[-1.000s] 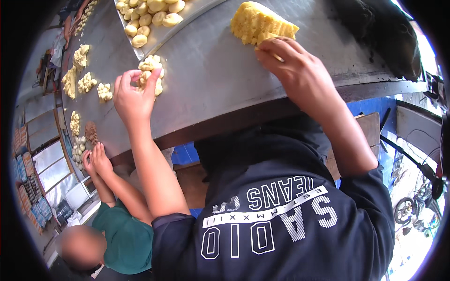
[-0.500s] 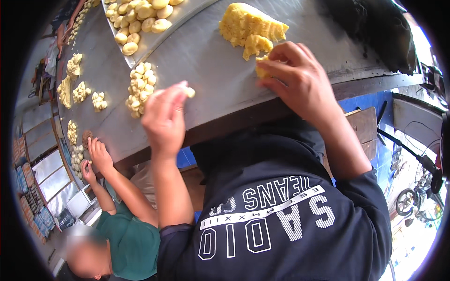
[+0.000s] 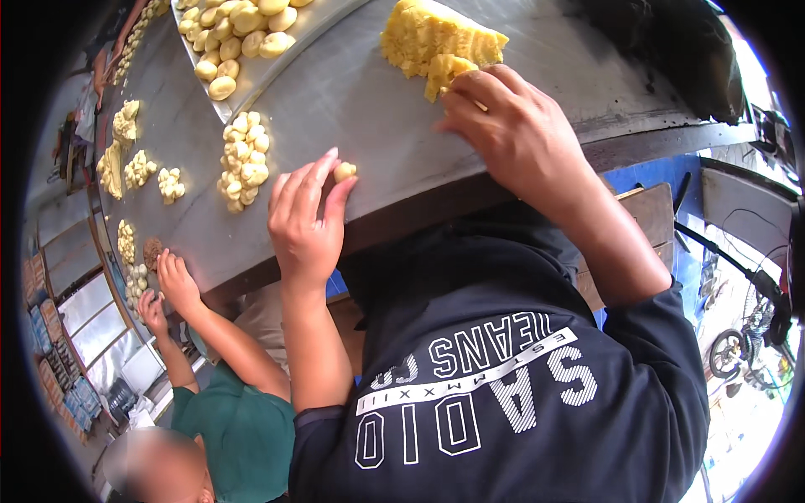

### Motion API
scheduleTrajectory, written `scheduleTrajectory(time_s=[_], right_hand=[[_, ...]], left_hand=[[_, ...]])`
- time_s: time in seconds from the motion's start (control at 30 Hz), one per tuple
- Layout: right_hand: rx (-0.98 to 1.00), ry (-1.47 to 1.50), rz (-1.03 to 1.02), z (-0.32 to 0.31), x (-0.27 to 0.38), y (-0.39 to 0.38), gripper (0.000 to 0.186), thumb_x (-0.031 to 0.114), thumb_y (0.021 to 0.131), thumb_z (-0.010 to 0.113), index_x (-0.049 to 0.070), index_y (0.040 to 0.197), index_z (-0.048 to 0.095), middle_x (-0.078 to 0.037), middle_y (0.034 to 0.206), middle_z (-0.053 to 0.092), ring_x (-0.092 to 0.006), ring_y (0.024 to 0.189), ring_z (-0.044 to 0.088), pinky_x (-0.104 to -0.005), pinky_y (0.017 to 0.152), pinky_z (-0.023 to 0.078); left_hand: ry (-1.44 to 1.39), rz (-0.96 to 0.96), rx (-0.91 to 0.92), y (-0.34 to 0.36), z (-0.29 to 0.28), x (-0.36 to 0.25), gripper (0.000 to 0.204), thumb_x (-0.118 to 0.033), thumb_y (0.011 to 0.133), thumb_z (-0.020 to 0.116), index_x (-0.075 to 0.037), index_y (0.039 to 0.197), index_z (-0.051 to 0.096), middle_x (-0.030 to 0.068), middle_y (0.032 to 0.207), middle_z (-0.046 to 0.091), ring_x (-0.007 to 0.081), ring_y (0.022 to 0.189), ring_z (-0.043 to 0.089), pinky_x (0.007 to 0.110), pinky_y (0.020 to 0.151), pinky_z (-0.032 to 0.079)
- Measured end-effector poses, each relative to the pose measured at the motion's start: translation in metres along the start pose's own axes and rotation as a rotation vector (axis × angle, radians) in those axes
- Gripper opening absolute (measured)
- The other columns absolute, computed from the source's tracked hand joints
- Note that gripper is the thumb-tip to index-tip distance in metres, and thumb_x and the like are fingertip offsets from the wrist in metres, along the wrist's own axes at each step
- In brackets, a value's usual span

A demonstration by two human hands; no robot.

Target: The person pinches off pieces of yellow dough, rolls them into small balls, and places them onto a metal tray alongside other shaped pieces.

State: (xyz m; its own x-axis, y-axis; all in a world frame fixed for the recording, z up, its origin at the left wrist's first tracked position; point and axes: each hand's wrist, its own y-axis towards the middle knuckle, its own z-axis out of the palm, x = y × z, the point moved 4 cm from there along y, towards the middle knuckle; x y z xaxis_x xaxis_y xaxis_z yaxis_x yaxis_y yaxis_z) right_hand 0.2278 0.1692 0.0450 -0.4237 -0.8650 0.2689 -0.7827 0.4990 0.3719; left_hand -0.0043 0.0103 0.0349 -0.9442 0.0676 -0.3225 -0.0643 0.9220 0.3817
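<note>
I see left hand (image 3: 305, 220) pinching a dough ball (image 3: 345, 172), right hand (image 3: 521, 126) curled at yellow dough block (image 3: 429, 38), grip unclear.

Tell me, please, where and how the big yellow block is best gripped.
Probably by the ragged chunk jutting from the near side of the yellow block, pinched from the near right, where the right hand is. The chunk is narrow and stands out, while the block's body looks too broad for a pinch.
</note>
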Motion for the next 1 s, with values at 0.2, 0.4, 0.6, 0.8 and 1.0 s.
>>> scheduleTrajectory(time_s=[0.2, 0.4, 0.6, 0.8, 1.0], right_hand=[[0.063, 0.140, 0.018, -0.009, -0.012, 0.001, 0.016, 0.019, 0.092, 0.085, 0.012, 0.105, 0.079, -0.005, 0.110, 0.070, -0.0292, 0.103, 0.070, -0.0418, 0.093, 0.062], [-0.015, 0.078, 0.139, -0.011, -0.012, -0.022, 0.023, 0.013, 0.090, 0.087, 0.012, 0.112, 0.083, -0.005, 0.127, 0.074, -0.0304, 0.118, 0.073, -0.0442, 0.098, 0.063], [-0.063, 0.120, 0.162, -0.017, -0.010, -0.012, 0.021, 0.009, 0.088, 0.085, 0.008, 0.109, 0.080, -0.008, 0.124, 0.076, -0.0331, 0.115, 0.074, -0.0452, 0.097, 0.063], [-0.025, 0.072, 0.051, -0.008, -0.017, -0.008, 0.026, 0.012, 0.091, 0.084, 0.008, 0.117, 0.079, -0.008, 0.120, 0.077, -0.0322, 0.110, 0.075, -0.0452, 0.094, 0.064], [0.000, -0.001, 0.068, 0.003, -0.006, 0.009, 0.006, 0.016, 0.096, 0.076, 0.010, 0.096, 0.075, -0.006, 0.106, 0.071, -0.0301, 0.108, 0.073, -0.0447, 0.092, 0.064]], left_hand=[[0.242, 0.077, 0.217, 0.006, -0.008, -0.018, 0.044, -0.054, 0.098, 0.081, -0.024, 0.130, 0.087, 0.0109, 0.171, 0.057, 0.0410, 0.149, 0.057, 0.056, 0.123, 0.041], [0.212, 0.237, 0.138, 0.077, -0.011, -0.022, 0.031, -0.047, 0.099, 0.085, -0.017, 0.106, 0.084, 0.0047, 0.134, 0.077, 0.0315, 0.128, 0.068, 0.051, 0.116, 0.042], [0.113, 0.396, -0.292, 0.102, 0.047, -0.026, 0.033, -0.036, 0.104, 0.083, -0.017, 0.082, 0.070, -0.0019, 0.088, 0.070, 0.0220, 0.091, 0.067, 0.045, 0.097, 0.042], [-0.015, 0.318, -0.369, 0.112, 0.055, -0.022, 0.031, -0.031, 0.105, 0.082, -0.016, 0.081, 0.070, 0.0009, 0.077, 0.066, 0.0244, 0.074, 0.063, 0.043, 0.089, 0.043], [-0.702, 0.037, -0.199, 0.109, 0.050, -0.005, 0.022, -0.025, 0.106, 0.083, -0.007, 0.093, 0.081, 0.0078, 0.071, 0.060, 0.0249, 0.068, 0.062, 0.039, 0.076, 0.052]])
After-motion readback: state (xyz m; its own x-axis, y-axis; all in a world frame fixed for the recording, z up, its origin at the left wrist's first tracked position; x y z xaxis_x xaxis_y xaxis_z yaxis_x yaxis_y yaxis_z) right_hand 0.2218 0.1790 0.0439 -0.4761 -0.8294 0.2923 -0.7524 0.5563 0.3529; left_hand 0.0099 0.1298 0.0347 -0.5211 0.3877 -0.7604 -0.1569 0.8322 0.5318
